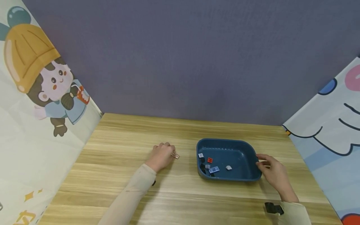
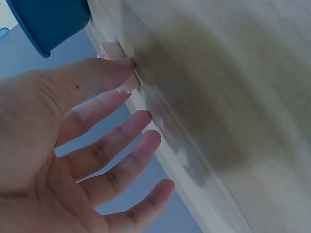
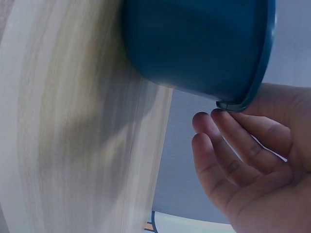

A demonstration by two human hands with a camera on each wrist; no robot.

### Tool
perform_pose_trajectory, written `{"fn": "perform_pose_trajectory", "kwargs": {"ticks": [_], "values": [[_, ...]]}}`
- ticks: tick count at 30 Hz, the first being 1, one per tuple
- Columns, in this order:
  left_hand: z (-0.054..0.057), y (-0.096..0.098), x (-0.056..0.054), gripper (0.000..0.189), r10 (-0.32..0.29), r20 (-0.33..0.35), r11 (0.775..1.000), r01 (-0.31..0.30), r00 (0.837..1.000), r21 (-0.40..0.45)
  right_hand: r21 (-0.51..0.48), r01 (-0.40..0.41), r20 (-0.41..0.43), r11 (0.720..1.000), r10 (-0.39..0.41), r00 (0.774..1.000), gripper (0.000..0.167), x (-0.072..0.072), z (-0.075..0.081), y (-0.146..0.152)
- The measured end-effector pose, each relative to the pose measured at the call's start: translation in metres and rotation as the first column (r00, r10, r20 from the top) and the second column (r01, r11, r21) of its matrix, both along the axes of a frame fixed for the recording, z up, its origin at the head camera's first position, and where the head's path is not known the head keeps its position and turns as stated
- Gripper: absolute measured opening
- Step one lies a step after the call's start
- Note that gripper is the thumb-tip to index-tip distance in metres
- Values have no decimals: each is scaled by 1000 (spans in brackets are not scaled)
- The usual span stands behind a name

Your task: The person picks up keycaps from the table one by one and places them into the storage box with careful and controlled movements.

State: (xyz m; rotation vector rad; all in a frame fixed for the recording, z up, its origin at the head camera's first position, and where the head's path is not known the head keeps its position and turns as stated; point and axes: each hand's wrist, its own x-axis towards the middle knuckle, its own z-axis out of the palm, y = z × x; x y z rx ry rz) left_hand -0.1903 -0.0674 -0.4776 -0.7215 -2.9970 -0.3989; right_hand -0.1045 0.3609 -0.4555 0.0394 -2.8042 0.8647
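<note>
Thumb and index finger of my left hand (image 1: 161, 157) pinch a small pale pink plastic piece (image 2: 112, 51), low over the wooden table to the left of the tub. In the head view the pink piece (image 1: 175, 155) pokes out past the fingertips; the thumb covers part of it in the left wrist view. The other left fingers are spread. My right hand (image 1: 274, 172) grips the right rim of a dark blue tub (image 1: 220, 140), thumb at the rim and fingers under its lip (image 3: 233, 104). Inside the tub lie a red piece (image 1: 210, 160), a light blue piece (image 1: 214, 169) and several white and black ones.
The wooden table (image 1: 112, 175) carries the tub right of its middle. A grey-purple partition (image 1: 180, 62) rises behind it. Printed cartoon sheets stand at the left (image 1: 33, 150) and right (image 1: 323, 137) sides.
</note>
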Motion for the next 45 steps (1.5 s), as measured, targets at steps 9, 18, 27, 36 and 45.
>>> {"fn": "perform_pose_trajectory", "kwargs": {"ticks": [9, 18, 27, 36, 45], "values": [[-1, 0, -2, 11, 0, 3, 1000, 0, 1000, -9, 8, 3, 1, 1000, -3, 1000, 32, -1, 0, 0], [4, -2, 2, 13, -16, -18, 1000, 16, 1000, -25, 2, 14, 26, 1000, -14, 1000, 32, -1, 1, -1], [22, 7, 9, 14, -75, -90, 997, 76, 993, 15, 6, 10, 16, 1000, -10, 1000, 32, -1, 1, -1], [53, 37, 19, 14, -143, -128, 989, 147, 981, 25, 6, 13, 10, 1000, -13, 1000, 32, -1, 1, -1], [61, 90, 27, 11, -232, -152, 972, 233, 961, -9, -1, 9, 16, 1000, -9, 1000, 33, 0, -1, 0]]}}
